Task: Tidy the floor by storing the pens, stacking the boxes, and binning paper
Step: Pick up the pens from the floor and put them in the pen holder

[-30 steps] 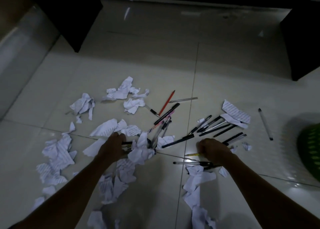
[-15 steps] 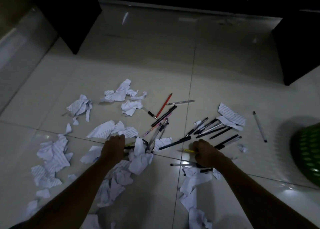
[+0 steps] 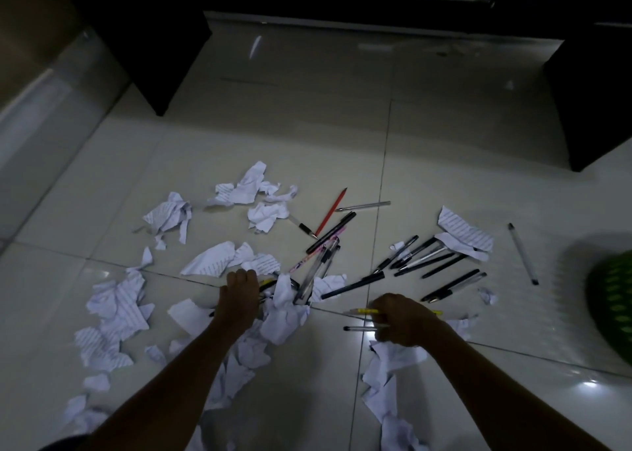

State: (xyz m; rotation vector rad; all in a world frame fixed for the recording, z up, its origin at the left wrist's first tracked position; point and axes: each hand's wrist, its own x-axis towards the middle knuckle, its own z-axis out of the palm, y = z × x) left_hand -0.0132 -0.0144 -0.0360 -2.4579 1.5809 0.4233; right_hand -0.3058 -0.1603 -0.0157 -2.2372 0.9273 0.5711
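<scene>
Right hand (image 3: 405, 319) closed over a small bundle of pens, among them a yellow pen (image 3: 367, 311) and a clear pen (image 3: 359, 328), both lying roughly crosswise and projecting left of the fist. Left hand (image 3: 238, 291) curled down among crumpled paper (image 3: 282, 308), gripping dark pens whose ends showed just right of the knuckles; exact number not discernible in the dim light.

Beyond and slightly right of the right hand, a fan of black pens (image 3: 422, 257), long axes running from near-left to far-right, and so nearer the right hand. Between the two hands and farther out, a cluster of clear pens (image 3: 316, 269) lying nearly end-on to the viewer, topped by a red pencil (image 3: 331, 211) on the same diagonal; about equally near either hand. Single clear pen (image 3: 522, 253) well apart to the far right, near the green basket (image 3: 612, 310). Torn lined paper (image 3: 114, 308) spread left of the left hand and below both forearms on the tiled floor (image 3: 307, 115). No boxes in view.

Compared with half a second earlier: both fists kept closed on their pens, in the same places among the litter; loose pens and paper unmoved.
</scene>
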